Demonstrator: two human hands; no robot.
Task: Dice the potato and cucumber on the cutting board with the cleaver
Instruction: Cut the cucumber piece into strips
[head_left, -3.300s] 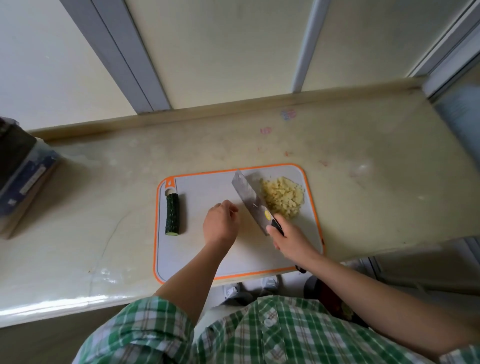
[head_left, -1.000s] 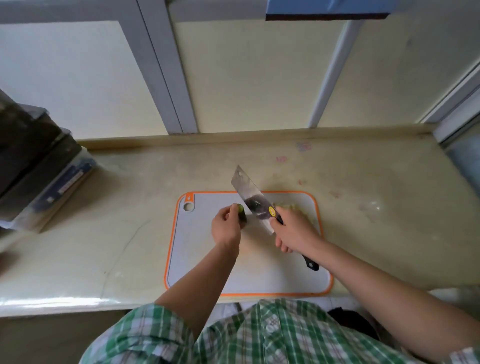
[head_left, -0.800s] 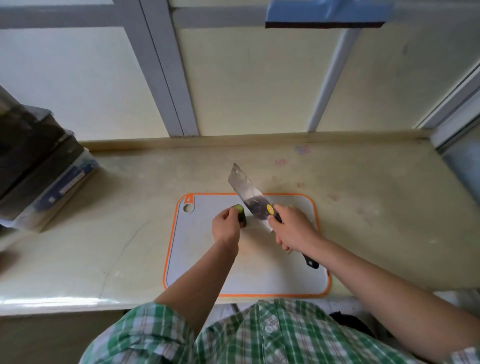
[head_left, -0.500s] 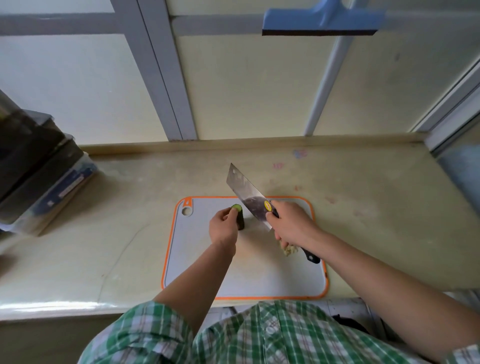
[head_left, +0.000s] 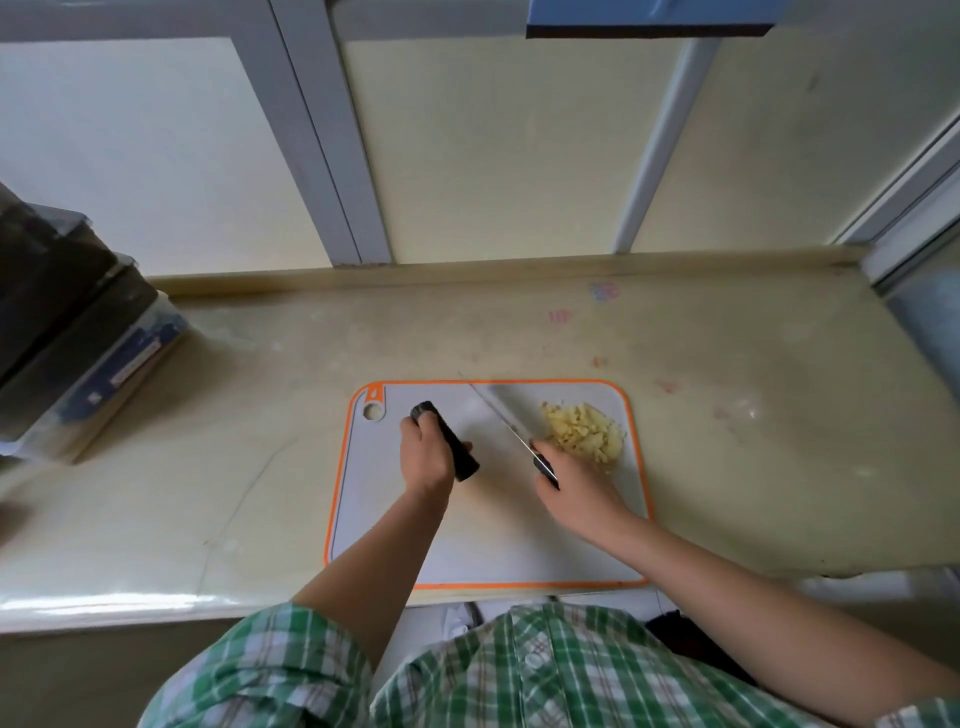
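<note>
left hand (head_left: 426, 452): your fingers are curled round the dark green cucumber (head_left: 461, 460), holding it on the far left part of the board; it lies slanted from beside the hanging hole (head_left: 372, 411) toward the centre.
right hand (head_left: 571, 483): you're gripping the cleaver (head_left: 498, 413) by its black handle, fingers wrapped round it.
blade: you see it edge-on, a thin line running toward the board's far edge, between cucumber and potato and apart from the cucumber. Whether it touches the board, you can't tell.
diced potato (head_left: 582, 431): a pale yellow heap in the board's far right corner, just beside your right hand.
cutting board (head_left: 493, 545): grey, orange-rimmed, lying on the beige counter (head_left: 753, 441) at its front edge.
boxes (head_left: 78, 332): a dark stack at the counter's left end.
</note>
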